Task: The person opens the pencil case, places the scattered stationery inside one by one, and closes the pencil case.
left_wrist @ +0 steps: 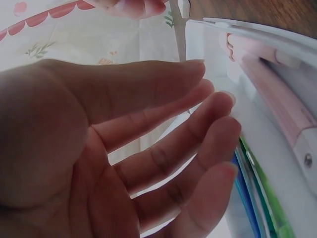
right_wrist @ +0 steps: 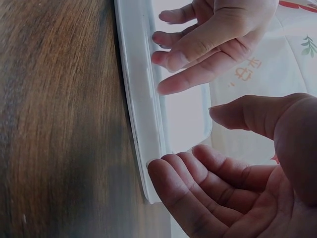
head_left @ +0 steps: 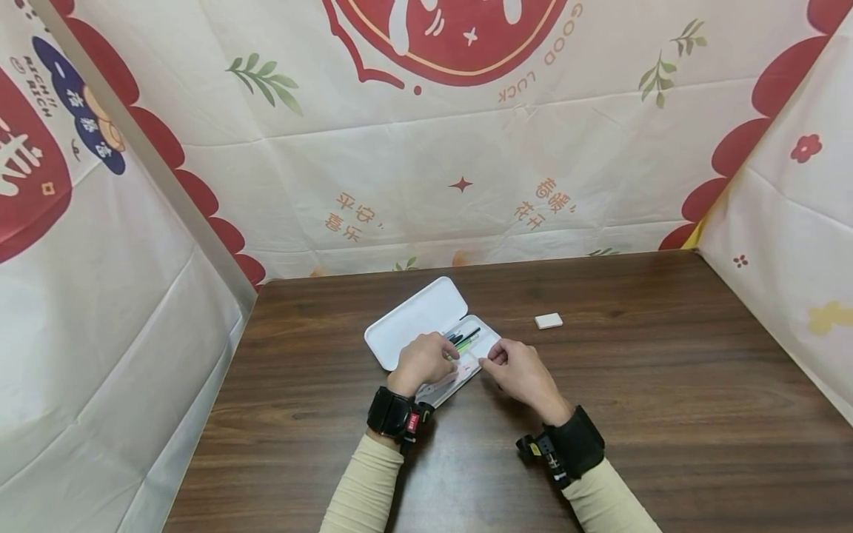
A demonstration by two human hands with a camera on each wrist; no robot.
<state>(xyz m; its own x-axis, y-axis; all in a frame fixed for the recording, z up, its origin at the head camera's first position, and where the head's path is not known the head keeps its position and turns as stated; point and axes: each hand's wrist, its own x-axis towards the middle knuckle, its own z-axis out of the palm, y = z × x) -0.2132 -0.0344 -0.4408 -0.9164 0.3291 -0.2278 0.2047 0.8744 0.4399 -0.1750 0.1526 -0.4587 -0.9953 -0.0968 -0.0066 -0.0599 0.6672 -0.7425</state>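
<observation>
An open white pencil case lies on the table, its lid tipped back to the left. Pens with dark and green barrels lie inside it. In the left wrist view, a pink tool with a silver-grey end rests in the case beside green and blue pens; its exact kind is unclear. Over the case, my left hand has loosely bent fingers with nothing between them. My right hand is at the case's right edge, thumb apart from relaxed fingers, holding nothing. Whether its fingertips touch the rim I cannot tell.
A small white block like an eraser lies on the brown wooden table, right of the case. Printed white cloth hangs behind the table and at both sides.
</observation>
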